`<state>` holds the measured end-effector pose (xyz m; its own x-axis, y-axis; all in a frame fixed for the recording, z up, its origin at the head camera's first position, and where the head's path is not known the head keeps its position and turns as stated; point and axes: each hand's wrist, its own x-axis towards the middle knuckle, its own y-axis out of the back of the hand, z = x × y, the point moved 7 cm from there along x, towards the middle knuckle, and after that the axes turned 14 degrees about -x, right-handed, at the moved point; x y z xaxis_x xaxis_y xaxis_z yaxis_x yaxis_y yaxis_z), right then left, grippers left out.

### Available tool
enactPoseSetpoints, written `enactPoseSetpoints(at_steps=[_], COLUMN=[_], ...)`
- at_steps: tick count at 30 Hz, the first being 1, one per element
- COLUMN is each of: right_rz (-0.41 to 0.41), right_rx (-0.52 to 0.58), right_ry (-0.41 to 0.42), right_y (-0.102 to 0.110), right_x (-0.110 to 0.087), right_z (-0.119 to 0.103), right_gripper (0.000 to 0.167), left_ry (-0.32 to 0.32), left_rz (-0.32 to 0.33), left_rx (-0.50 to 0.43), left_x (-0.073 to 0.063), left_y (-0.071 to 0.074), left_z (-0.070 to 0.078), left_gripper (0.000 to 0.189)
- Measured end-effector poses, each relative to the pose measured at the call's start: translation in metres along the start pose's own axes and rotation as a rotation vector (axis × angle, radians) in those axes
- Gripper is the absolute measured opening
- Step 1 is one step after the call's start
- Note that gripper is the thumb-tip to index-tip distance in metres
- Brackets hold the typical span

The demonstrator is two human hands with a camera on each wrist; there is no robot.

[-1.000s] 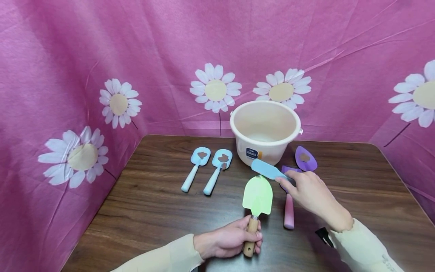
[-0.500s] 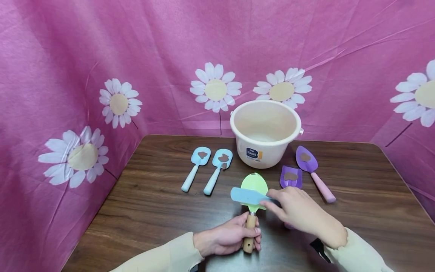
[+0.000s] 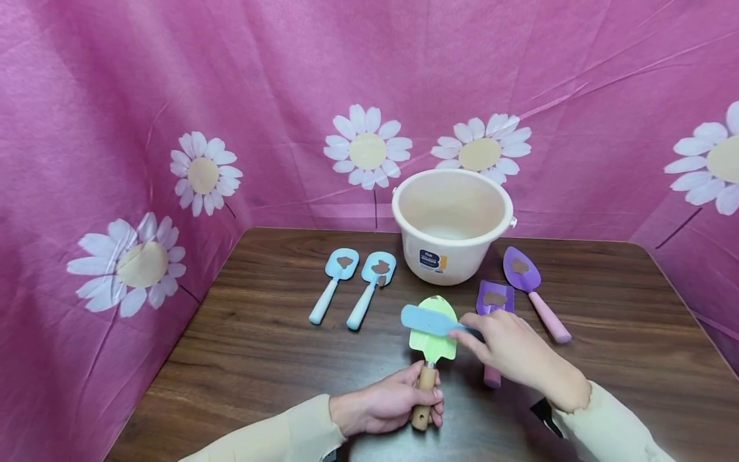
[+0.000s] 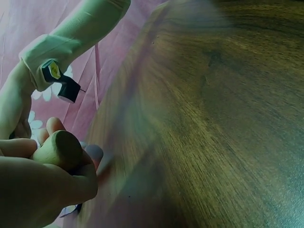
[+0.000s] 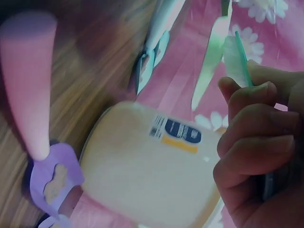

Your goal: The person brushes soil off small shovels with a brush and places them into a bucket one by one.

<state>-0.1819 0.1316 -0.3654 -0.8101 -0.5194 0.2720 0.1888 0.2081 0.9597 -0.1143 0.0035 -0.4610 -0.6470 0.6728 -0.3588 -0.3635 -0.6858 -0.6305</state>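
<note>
My left hand (image 3: 387, 401) grips the wooden handle (image 4: 64, 148) of a trowel with a light-green blade (image 3: 433, 350), held with its tip toward the bucket. A small dark spot shows at the blade's tip. My right hand (image 3: 514, 346) pinches a light-blue flat scraper (image 3: 426, 320) between thumb and forefinger. The scraper lies crosswise over the upper green blade in the head view. Seen edge-on in the right wrist view, the scraper (image 5: 237, 59) is beside the trowel blade (image 5: 212, 52); contact is hard to tell. The right hand's other fingers are curled.
Behind the hands stands a cream bucket (image 3: 462, 256). Two light-blue shovels (image 3: 324, 301) with brown patches lie on the wooden table (image 3: 260, 359) to the left. At right are a pointed purple shovel (image 3: 522, 282) and a square purple one (image 3: 505, 290), partly under my right hand.
The scraper has come left and down from the bucket's front onto the green blade, then shifted slightly up and right. The trowel has moved only a little.
</note>
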Motion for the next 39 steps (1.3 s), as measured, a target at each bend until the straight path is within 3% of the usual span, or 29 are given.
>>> enactPoseSetpoints(at_steps=[7, 15, 19, 24, 29, 39], right_rz=[0.062, 0.139, 0.097, 0.019, -0.031, -0.078], right_rx=[0.005, -0.024, 0.091, 0.217, 0.209, 0.170], right_ry=[-0.093, -0.059, -0.022, 0.105, 0.157, 0.136], right_y=[-0.001, 0.003, 0.006, 0.009, 0.008, 0.001], right_x=[0.003, 0.003, 0.002, -0.002, -0.003, -0.003], right_z=[0.029, 0.035, 0.027, 0.006, -0.011, -0.013], right_gripper=[0.031, 0.035, 0.025, 0.009, 0.014, 0.022], left_ry=[0.018, 0.011, -0.011, -0.025, -0.022, -0.024], left_rz=[-0.004, -0.004, 0.007, 0.030, 0.026, 0.026], left_rx=[-0.013, -0.003, -0.010, -0.029, -0.027, -0.026], left_x=[-0.002, -0.001, 0.000, 0.000, 0.000, 0.000], left_y=[-0.002, 0.000, 0.000, 0.001, 0.000, 0.000], left_z=[-0.002, -0.003, 0.001, 0.005, 0.006, 0.006], left_gripper=[0.015, 0.013, 0.013, 0.013, 0.012, 0.013])
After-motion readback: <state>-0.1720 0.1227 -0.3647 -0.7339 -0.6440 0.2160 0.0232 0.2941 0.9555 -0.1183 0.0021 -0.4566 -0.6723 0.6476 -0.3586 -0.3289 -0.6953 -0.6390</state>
